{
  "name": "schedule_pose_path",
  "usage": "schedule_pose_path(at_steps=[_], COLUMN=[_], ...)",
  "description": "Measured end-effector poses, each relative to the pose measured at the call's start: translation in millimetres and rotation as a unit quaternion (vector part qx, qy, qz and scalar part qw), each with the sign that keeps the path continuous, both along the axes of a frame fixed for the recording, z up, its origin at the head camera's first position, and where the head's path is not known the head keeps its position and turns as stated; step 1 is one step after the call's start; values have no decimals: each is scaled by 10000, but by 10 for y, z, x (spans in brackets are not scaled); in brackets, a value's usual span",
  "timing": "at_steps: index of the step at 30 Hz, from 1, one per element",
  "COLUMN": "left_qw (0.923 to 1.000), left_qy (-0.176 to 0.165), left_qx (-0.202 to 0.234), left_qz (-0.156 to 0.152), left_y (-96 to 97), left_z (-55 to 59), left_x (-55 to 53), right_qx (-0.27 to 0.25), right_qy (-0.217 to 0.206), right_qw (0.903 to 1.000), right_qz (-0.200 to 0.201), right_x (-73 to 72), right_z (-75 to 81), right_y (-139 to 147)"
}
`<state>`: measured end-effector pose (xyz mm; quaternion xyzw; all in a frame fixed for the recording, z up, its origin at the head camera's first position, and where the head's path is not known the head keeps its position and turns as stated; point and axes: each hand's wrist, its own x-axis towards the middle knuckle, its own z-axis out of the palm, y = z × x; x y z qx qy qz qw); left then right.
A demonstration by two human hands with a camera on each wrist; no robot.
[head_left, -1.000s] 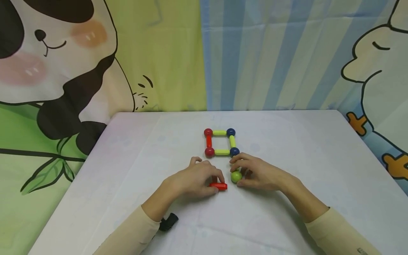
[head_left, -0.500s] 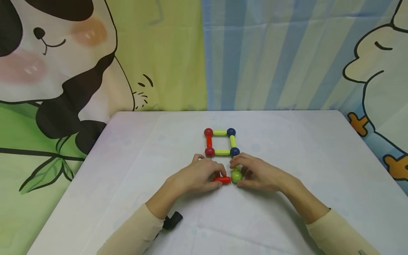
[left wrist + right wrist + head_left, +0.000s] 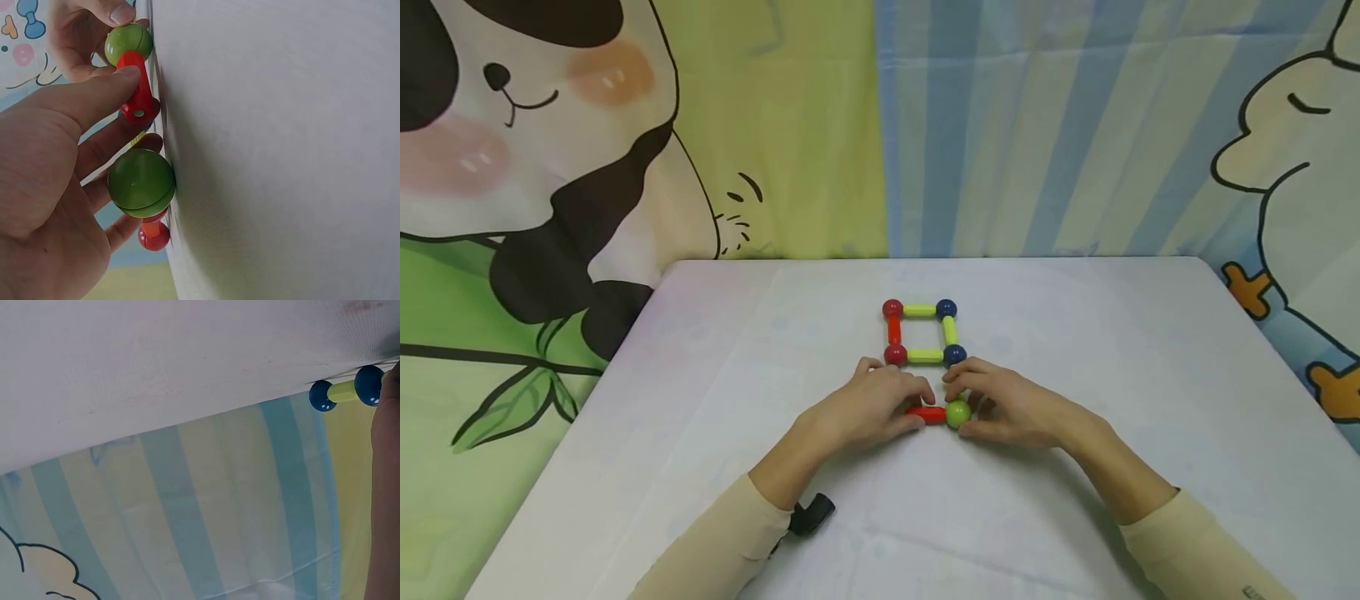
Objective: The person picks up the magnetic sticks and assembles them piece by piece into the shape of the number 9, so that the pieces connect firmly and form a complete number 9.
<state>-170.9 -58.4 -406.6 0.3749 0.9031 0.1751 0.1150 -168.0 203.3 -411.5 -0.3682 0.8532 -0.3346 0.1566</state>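
Note:
My left hand (image 3: 868, 406) pinches a red magnetic rod (image 3: 929, 414) between thumb and fingers. The rod's right end meets a green ball (image 3: 958, 413), which my right hand (image 3: 1018, 407) holds with thumb and fingers. Behind that ball, a yellow-green rod is mostly covered by the right fingers. Farther back lies a square of rods with a red ball (image 3: 896, 355) and a dark blue ball (image 3: 955, 354) at its near corners. In the left wrist view, a second green ball (image 3: 141, 181) sits by the left palm and fingers, hidden from the head view.
A white-covered table (image 3: 1075, 325) carries the pieces. A black device (image 3: 812, 515) is at the left wrist. Behind the table's far edge hangs a cartoon-printed cloth (image 3: 775, 125). The square's far corners are a red ball (image 3: 892, 309) and a blue ball (image 3: 946, 309).
My left hand has moved the red rod right and slightly away from me, closing the gap to the green ball. The right hand has stayed almost still around the ball.

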Motion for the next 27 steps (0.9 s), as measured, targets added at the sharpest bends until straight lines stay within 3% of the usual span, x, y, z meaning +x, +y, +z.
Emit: schedule_pose_path(at_steps=[12, 27], left_qw=[9994, 9968], left_qy=[-202, -299], left_qx=[29, -55], left_qz=[266, 736], left_y=[-91, -410], left_z=[42, 79], left_x=[-19, -25], right_qx=[241, 970], right_qy=[-190, 322], right_qw=[9995, 9948], right_qz=[-61, 1], right_x=[2, 13], right_z=[72, 160], right_y=[-38, -250])
